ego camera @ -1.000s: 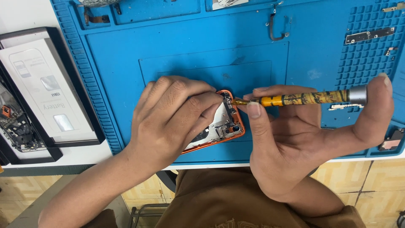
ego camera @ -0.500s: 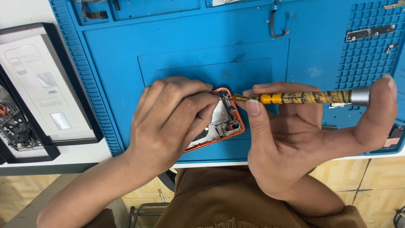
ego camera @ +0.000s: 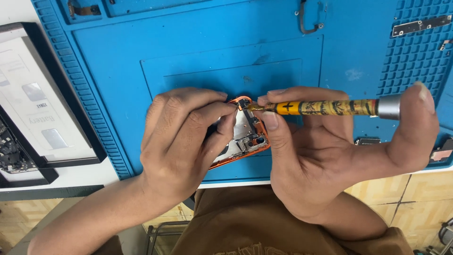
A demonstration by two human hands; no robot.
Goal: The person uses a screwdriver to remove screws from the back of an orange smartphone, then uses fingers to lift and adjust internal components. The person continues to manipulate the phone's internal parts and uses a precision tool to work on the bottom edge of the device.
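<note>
An opened phone frame with an orange rim [ego camera: 245, 141] lies on the blue work mat [ego camera: 198, 52] near its front edge, its metal insides showing. My left hand [ego camera: 181, 139] is clamped over the frame's left part, fingertips on its top corner. My right hand [ego camera: 325, 156] grips a yellow-and-black patterned screwdriver [ego camera: 325, 107] held level; the thumb presses on its silver end cap and the tip rests on the frame's top corner.
Two black-edged phone screens and an opened phone lie on the white table at the left [ego camera: 33, 108]. Small metal brackets [ego camera: 419, 26] and a flex cable [ego camera: 306, 19] sit along the mat's far edge. More small parts [ego camera: 441, 156] lie at the mat's right edge.
The screwdriver tip has shifted slightly on the frame's top corner. Both hands stay in the same grip and place.
</note>
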